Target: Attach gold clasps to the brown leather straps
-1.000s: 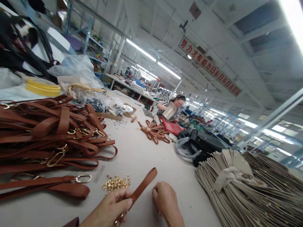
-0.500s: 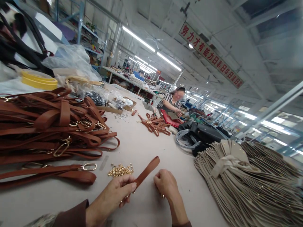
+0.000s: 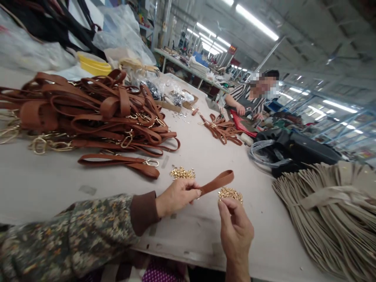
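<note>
My left hand is closed on one end of a brown leather strap, whose folded loop points up to the right. To the right of it, my right hand has thumb and forefinger pinched together. Whatever is between those fingertips is too small to make out. Just behind my right hand lies a pile of small gold metal pieces. A second gold pile sits beyond my left hand. Left of that pile, a looped brown strap with a gold clasp rests on the table.
A heap of brown straps with gold clasps fills the left side. At right lies a tied bundle of beige pieces, with a black bag behind. Across the table a person works near more brown straps.
The camera view has turned lower and to the left. My right hand has come off the tabletop and turned, its pinched fingers now upward, uncovering the gold pile behind. My left hand still holds the strap.
</note>
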### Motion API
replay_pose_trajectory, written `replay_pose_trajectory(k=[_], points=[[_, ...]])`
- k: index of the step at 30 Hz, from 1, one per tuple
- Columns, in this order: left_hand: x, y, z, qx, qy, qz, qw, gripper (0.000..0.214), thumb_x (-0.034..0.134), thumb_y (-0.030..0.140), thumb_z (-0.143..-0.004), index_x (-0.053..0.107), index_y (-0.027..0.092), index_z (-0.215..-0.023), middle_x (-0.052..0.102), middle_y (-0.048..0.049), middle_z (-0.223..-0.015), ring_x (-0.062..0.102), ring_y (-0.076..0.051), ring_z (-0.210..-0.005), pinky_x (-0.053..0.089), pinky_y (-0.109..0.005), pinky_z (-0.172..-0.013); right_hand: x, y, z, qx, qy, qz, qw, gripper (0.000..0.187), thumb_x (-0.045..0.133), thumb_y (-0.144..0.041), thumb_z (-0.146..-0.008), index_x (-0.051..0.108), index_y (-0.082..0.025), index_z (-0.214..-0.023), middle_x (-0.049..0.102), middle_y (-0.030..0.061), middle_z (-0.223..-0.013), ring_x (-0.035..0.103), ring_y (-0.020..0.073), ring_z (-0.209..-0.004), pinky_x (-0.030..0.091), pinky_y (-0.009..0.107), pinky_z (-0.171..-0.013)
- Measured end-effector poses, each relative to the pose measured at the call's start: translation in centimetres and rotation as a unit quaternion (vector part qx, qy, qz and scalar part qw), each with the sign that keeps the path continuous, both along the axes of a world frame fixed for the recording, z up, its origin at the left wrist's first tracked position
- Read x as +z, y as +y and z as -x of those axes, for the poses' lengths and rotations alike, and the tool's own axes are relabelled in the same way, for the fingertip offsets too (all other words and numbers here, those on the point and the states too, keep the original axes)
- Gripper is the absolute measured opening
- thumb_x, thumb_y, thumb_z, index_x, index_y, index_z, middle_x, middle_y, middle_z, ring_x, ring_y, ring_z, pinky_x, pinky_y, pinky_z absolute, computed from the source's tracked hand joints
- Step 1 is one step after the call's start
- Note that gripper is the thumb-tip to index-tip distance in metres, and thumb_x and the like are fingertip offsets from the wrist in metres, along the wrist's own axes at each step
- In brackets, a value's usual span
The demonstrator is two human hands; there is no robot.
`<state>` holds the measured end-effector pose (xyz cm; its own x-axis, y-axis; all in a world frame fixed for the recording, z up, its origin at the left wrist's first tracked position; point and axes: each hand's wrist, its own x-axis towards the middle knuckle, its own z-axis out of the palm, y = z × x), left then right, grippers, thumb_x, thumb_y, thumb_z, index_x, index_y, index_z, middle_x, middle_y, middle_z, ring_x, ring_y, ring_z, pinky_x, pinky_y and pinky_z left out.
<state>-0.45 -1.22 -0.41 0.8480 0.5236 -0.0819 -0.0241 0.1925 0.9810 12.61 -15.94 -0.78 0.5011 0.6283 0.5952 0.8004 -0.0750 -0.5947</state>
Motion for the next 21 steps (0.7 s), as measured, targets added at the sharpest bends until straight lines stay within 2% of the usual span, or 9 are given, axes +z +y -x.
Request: replay_pose_trajectory(k=[2,5,9,17,21], points=[[-0.1,-0.3,0.0,0.005,0.000,-0.013,1.000,0.020,0.057,0.035,-0.072,0.058,0.015,-0.073,0.050,0.0035,-0.060,0.044,-0.011,-0.055,0.033,-0.023,-0.053,-0.2,0.1,1.9,0.036,-0.034,-0.030,0.998,0.005,0.060,-0.019,-0.090,0.064,-0.021,-0.093,0.067,0.0028,-0.088,0.062,0.0162,-0.084,0.050,0.030,-0.079],[-0.3,-0.7,0.0,0.010,-0.014,-0.049,0.999,0.020,0.056,0.034,-0.074,0.059,0.014,-0.075,0.047,0.0041,-0.060,0.042,-0.011,-0.056,0.032,-0.023,-0.055,-0.4,1.1,3.3,0.049,-0.085,-0.025,0.995,0.011,0.058,-0.014,-0.090,0.064,-0.021,-0.095,0.067,0.0034,-0.088,0.062,0.0158,-0.086,0.051,0.031,-0.081],[-0.6,-0.8,0.2,0.016,-0.031,-0.093,0.995,0.018,0.053,0.029,-0.079,0.062,0.013,-0.077,0.047,0.0036,-0.062,0.041,-0.010,-0.058,0.032,-0.023,-0.055,-0.8,2.0,3.3,0.028,-0.118,-0.013,0.993,0.012,0.059,-0.014,-0.091,0.066,-0.020,-0.098,0.068,0.0045,-0.090,0.063,0.0155,-0.086,0.052,0.030,-0.080],[-0.3,-0.7,0.5,0.028,-0.040,-0.223,0.974,0.018,0.052,0.018,-0.081,0.070,0.013,-0.083,0.057,-0.0002,-0.067,0.049,-0.013,-0.065,0.037,-0.024,-0.061,-0.7,1.8,3.0,0.027,-0.156,-0.031,0.987,0.016,0.062,-0.009,-0.088,0.067,-0.019,-0.100,0.068,0.0052,-0.090,0.063,0.0157,-0.085,0.052,0.030,-0.080],[-0.2,-1.0,0.6,0.027,-0.052,-0.256,0.965,0.019,0.051,0.017,-0.082,0.070,0.016,-0.084,0.060,-0.0015,-0.072,0.052,-0.015,-0.070,0.039,-0.025,-0.066,-0.8,1.7,3.5,0.005,-0.097,-0.040,0.994,0.010,0.060,-0.015,-0.089,0.068,-0.020,-0.094,0.069,0.0043,-0.086,0.065,0.0162,-0.082,0.052,0.029,-0.078]])
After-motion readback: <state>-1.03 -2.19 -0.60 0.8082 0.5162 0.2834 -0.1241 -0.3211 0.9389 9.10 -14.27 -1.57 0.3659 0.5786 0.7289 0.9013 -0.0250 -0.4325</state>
